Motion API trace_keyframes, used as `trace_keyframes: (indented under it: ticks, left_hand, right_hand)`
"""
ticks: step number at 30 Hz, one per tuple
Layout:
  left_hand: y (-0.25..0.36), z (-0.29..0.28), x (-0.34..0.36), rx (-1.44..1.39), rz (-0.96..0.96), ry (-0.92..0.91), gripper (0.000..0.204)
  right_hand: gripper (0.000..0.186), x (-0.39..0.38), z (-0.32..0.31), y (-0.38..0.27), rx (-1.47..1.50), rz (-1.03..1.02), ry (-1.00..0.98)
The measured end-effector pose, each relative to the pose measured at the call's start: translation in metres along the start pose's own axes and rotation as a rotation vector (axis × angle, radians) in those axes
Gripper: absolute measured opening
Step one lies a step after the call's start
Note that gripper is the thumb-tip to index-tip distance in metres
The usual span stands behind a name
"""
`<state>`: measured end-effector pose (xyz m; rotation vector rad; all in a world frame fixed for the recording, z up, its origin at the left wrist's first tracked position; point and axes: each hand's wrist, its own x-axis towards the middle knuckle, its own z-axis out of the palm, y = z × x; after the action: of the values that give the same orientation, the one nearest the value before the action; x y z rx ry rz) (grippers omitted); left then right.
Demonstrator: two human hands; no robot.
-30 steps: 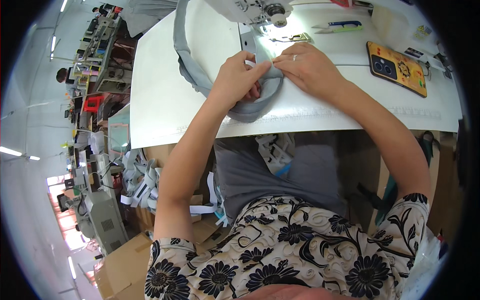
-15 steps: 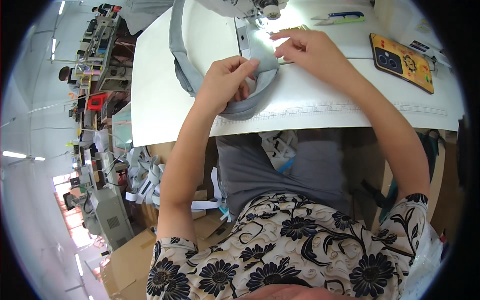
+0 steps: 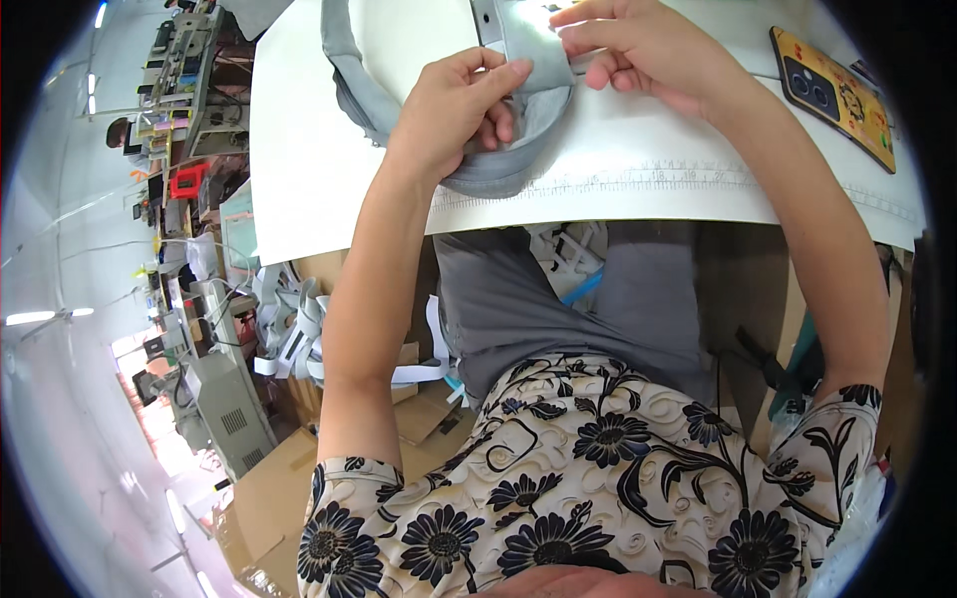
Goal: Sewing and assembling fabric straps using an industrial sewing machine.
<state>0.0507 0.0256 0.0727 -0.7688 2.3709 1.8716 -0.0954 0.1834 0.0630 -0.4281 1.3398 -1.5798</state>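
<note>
My left hand (image 3: 459, 115) is closed on a grey fabric band (image 3: 498, 177), its thumb lying on top and the other fingers curled inside the bend. The band loops away to the left and up out of the picture. Its flat, wider end (image 3: 533, 55) lies next to a metal plate (image 3: 488, 22) under bright light. Just right of that end, my right hand (image 3: 638, 50) has two fingers stretched toward the fabric edge and the others loosely bent. Its fingers are apart, and I see nothing between them. Whether the fingertips touch the fabric cannot be made out.
A phone in a yellow patterned case (image 3: 835, 98) lies on the white tabletop (image 3: 329, 189) at the right. A ruler strip (image 3: 688, 177) runs along the near edge. Pale straps (image 3: 299, 324) hang in a heap at lower left, above cardboard boxes (image 3: 264, 498).
The view has shifted so the table sits higher, and the machine head and thread snips have left the picture. My right hand has turned, showing more bent fingers. The left keeps its hold.
</note>
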Motion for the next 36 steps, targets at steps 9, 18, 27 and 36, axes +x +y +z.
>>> trace_keyframes:
  ticks: [9,18,27,36]
  left_hand:
    - [0.001,0.001,0.000,0.045,0.008,0.043,0.034]
    - [0.002,0.005,0.008,0.020,-0.020,0.037,0.032]
    - [0.004,0.000,0.015,0.300,0.034,0.063,0.030]
    - [0.003,0.003,0.009,0.287,0.031,0.097,0.032]
  right_hand:
    - [0.040,0.000,0.015,0.002,-0.049,-0.083,-0.060]
    - [0.029,0.008,0.006,0.004,-0.407,-0.055,0.068]
    - [0.031,0.009,0.002,0.009,-0.755,-0.151,0.065]
    - [0.024,0.009,-0.008,0.047,-1.294,-1.208,0.261]
